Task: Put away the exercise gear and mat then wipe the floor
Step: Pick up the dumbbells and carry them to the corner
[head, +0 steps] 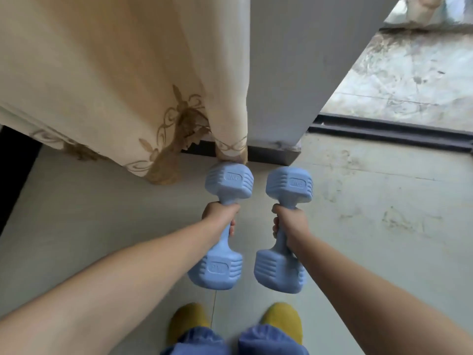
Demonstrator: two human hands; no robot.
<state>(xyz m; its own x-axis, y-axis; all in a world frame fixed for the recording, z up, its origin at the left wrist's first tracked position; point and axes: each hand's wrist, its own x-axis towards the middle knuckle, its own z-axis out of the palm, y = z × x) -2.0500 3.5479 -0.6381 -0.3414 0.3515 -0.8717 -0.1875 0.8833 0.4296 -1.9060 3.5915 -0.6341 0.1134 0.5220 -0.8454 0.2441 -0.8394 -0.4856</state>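
Holding two blue dumbbells over the floor

Left hand wraps its fingers tight round the handle of the left dumbbell. Right hand does the same on the right dumbbell; fingertips show at the inner side of each handle.

Both dumbbells: pale blue, matte, moulded in one piece. Blocky faceted heads with ribbed grooves along the sides. Each head carries a raised oval label; its lettering is too blurred to read. Narrow waisted handles.

They hang side by side at frame centre, near each other but apart, long axes running 12 to 6 o'clock. Far head of the left one sits just beside the hem of a cream curtain at 11 o'clock. White wall corner at 12. Dark door track at 2. Grey tiled floor beneath. Yellow slippers at 6.
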